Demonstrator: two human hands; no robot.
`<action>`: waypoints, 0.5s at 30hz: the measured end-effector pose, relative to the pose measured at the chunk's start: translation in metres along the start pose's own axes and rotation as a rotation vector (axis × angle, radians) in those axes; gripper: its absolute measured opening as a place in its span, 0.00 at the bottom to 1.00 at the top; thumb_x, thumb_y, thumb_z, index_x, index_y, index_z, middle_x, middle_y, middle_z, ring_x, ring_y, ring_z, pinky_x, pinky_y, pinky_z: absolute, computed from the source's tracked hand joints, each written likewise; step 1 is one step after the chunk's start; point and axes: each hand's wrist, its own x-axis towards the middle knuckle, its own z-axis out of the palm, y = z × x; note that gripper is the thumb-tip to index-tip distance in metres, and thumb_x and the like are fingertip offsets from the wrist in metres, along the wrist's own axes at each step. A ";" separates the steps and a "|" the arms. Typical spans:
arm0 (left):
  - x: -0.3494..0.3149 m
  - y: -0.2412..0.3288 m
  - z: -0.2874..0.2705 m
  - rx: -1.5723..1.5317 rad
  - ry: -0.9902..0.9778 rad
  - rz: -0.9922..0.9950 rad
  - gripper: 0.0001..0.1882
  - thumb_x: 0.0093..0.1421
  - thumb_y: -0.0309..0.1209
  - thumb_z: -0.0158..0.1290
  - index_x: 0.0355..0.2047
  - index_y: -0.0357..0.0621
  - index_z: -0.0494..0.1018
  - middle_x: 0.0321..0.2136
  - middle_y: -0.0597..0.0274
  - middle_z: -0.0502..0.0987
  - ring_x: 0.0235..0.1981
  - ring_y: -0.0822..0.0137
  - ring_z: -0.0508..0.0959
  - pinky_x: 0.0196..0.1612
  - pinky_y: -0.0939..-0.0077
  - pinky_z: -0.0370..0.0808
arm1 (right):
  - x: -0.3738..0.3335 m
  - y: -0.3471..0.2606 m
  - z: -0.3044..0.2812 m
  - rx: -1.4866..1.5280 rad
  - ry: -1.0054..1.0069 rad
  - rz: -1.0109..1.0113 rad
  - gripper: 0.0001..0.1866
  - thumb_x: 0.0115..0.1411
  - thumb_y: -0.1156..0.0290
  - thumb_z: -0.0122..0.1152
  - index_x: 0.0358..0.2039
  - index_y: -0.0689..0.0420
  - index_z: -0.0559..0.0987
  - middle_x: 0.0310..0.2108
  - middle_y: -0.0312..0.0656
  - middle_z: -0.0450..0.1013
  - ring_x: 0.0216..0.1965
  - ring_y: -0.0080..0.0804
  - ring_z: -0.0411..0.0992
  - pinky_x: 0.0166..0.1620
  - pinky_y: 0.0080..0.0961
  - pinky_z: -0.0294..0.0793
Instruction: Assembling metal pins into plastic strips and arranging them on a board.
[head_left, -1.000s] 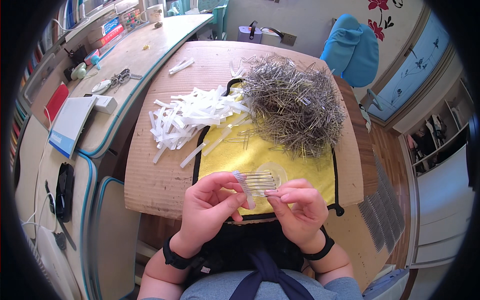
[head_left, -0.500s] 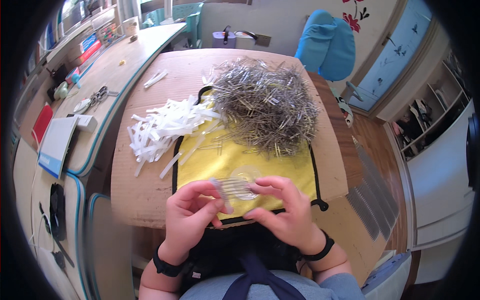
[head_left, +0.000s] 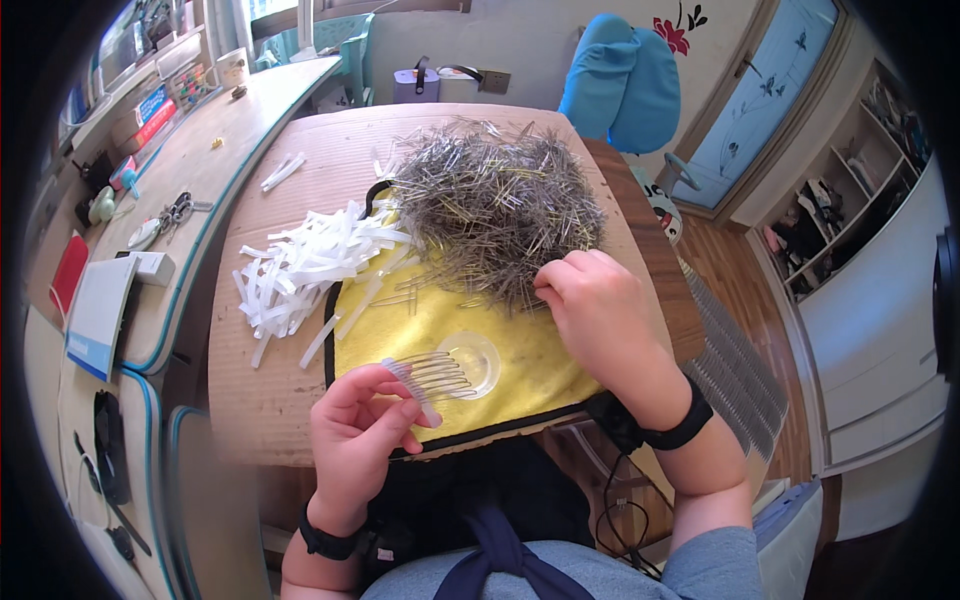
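Note:
Between the thumb and fingers of my left hand (head_left: 360,420) is a white plastic strip with a row of bent wire pins (head_left: 432,378), comb-like, the wires pointing right. My right hand (head_left: 605,310) reaches forward to the near right edge of a big heap of thin metal wire pins (head_left: 500,205). Its fingertips are pinched together, and what they hold is hidden. Left of the heap lies a pile of white plastic strips (head_left: 310,265). A yellow cloth with black edging (head_left: 390,330) lies under part of both piles, with a clear round disc (head_left: 484,352) on it.
Corrugated cardboard (head_left: 240,400) covers the table. A few white strips (head_left: 283,172) lie apart at its far left. Along the left runs a desk (head_left: 235,135) with keys (head_left: 180,210) and a folder (head_left: 100,310). A blue covered chair (head_left: 620,85) stands at the back right.
My right hand has left the pinned strip and moved forward and right to the wire heap, its fingers closing. My left hand still holds the strip. The view has shifted slightly.

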 end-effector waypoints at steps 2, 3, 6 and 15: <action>0.000 -0.002 -0.001 -0.027 -0.010 -0.002 0.12 0.52 0.17 0.48 0.38 0.34 0.67 0.29 0.57 0.73 0.27 0.69 0.77 0.20 0.87 0.72 | -0.004 0.002 -0.001 0.047 0.059 -0.047 0.04 0.45 0.77 0.55 0.24 0.58 0.71 0.22 0.42 0.68 0.28 0.38 0.68 0.29 0.30 0.68; 0.000 -0.002 -0.001 -0.031 -0.005 -0.001 0.12 0.52 0.17 0.48 0.38 0.34 0.67 0.29 0.57 0.73 0.27 0.69 0.77 0.20 0.87 0.72 | -0.008 -0.001 -0.004 0.098 0.107 -0.046 0.04 0.46 0.78 0.54 0.25 0.58 0.70 0.22 0.42 0.68 0.27 0.39 0.68 0.29 0.31 0.68; -0.002 0.000 -0.003 -0.025 -0.004 0.006 0.12 0.52 0.17 0.48 0.38 0.34 0.67 0.29 0.57 0.73 0.27 0.69 0.77 0.20 0.87 0.73 | -0.024 -0.010 -0.010 0.254 0.200 0.024 0.05 0.47 0.80 0.54 0.26 0.60 0.70 0.23 0.43 0.69 0.27 0.40 0.68 0.28 0.30 0.68; 0.000 -0.001 -0.003 -0.057 0.010 0.007 0.12 0.52 0.16 0.47 0.38 0.34 0.67 0.29 0.57 0.73 0.27 0.69 0.77 0.21 0.87 0.73 | -0.038 -0.020 -0.020 0.379 0.077 -0.007 0.06 0.44 0.83 0.55 0.25 0.61 0.73 0.22 0.43 0.70 0.26 0.38 0.69 0.29 0.28 0.68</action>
